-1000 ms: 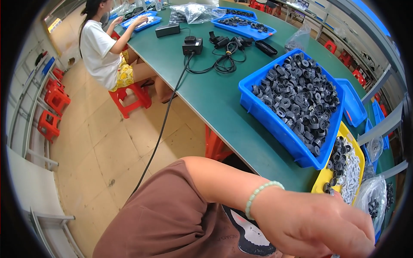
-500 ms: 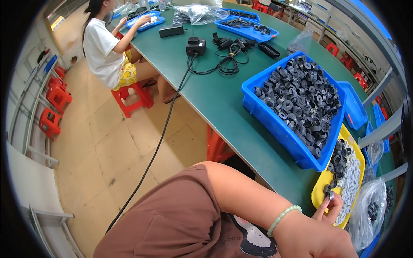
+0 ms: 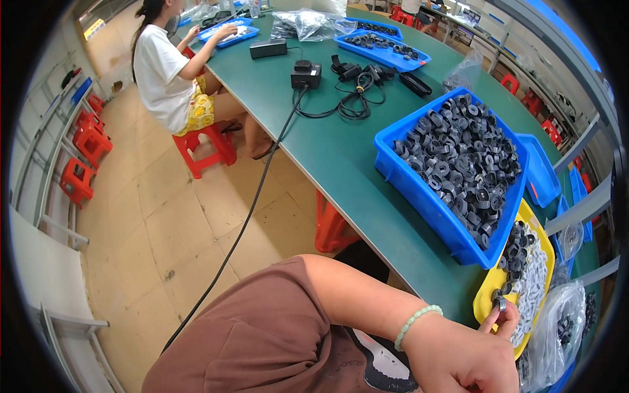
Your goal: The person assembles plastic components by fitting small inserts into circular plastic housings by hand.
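My left hand [image 3: 465, 357], with a pale green bead bracelet at the wrist, reaches to the near end of a yellow tray [image 3: 486, 296] at the lower right. Its thumb and forefinger pinch a small grey ring [image 3: 500, 303] just over the tray's edge. The tray holds dark rings and white parts. Beside it stands a large blue bin [image 3: 419, 190] heaped with black ring parts [image 3: 465, 157]. My right hand is out of view.
The green table [image 3: 334, 150] runs to the far end, carrying a black power adapter with coiled cables [image 3: 347, 98], more blue trays [image 3: 383, 46] and clear bags. Another person in a white shirt [image 3: 160, 78] sits on a red stool at the far left. Red stools [image 3: 85, 157] line the wall.
My left hand has moved from a closed fist in the foreground to the yellow tray's edge, where its fingertips now hold a small ring. The view has shifted slightly.
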Demonstrator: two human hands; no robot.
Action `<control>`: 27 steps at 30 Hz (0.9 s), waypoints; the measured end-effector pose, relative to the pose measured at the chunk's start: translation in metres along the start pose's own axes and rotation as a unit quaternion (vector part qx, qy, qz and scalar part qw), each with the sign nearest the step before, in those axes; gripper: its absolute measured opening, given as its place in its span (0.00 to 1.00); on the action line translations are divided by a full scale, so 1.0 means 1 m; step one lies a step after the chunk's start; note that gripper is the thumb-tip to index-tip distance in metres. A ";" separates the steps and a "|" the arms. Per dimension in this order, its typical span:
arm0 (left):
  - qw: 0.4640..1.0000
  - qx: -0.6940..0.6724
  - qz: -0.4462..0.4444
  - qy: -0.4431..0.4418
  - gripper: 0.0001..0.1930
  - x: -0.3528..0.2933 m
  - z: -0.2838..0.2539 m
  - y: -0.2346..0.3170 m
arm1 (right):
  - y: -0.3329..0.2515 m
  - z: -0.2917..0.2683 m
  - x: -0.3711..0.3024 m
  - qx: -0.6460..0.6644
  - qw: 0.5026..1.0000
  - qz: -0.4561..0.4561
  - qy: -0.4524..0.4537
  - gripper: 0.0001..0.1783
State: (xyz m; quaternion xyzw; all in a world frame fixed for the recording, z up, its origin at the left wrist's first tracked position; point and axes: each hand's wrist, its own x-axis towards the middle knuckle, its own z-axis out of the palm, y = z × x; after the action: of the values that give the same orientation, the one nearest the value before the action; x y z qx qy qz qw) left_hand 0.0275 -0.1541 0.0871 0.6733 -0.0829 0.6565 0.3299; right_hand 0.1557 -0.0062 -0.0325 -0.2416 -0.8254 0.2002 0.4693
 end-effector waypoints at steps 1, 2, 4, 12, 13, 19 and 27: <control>1.000 -0.004 0.010 0.008 0.12 0.000 0.001 -0.001 | 0.000 0.000 0.000 0.000 1.000 -0.001 0.000 0.06; 1.000 -0.008 0.020 0.015 0.12 0.000 0.002 -0.001 | 0.000 0.000 0.001 -0.002 1.000 -0.006 -0.002 0.06; 1.000 -0.009 0.016 0.011 0.12 -0.001 0.002 0.000 | 0.000 -0.001 0.000 -0.004 1.000 -0.012 -0.003 0.06; 1.000 -0.023 -0.001 0.001 0.12 -0.001 0.004 -0.002 | 0.002 -0.002 -0.002 0.005 1.000 0.006 0.006 0.06; 1.000 -0.004 -0.003 -0.005 0.12 -0.001 0.003 -0.002 | 0.003 -0.002 -0.002 0.001 1.000 0.008 0.010 0.06; 0.988 0.134 -0.077 0.000 0.10 -0.020 -0.014 -0.009 | 0.010 -0.004 0.000 0.043 0.998 -0.024 0.041 0.07; 0.852 0.454 -0.238 0.101 0.19 -0.065 -0.041 -0.047 | -0.030 -0.013 -0.016 0.189 0.980 0.049 -0.026 0.09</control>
State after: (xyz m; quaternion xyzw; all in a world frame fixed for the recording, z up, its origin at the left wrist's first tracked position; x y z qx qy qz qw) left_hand 0.0112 -0.1160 0.0074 0.6770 0.4211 0.5872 0.1396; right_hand 0.1678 -0.0385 -0.0197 -0.1831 -0.7718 0.3818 0.4743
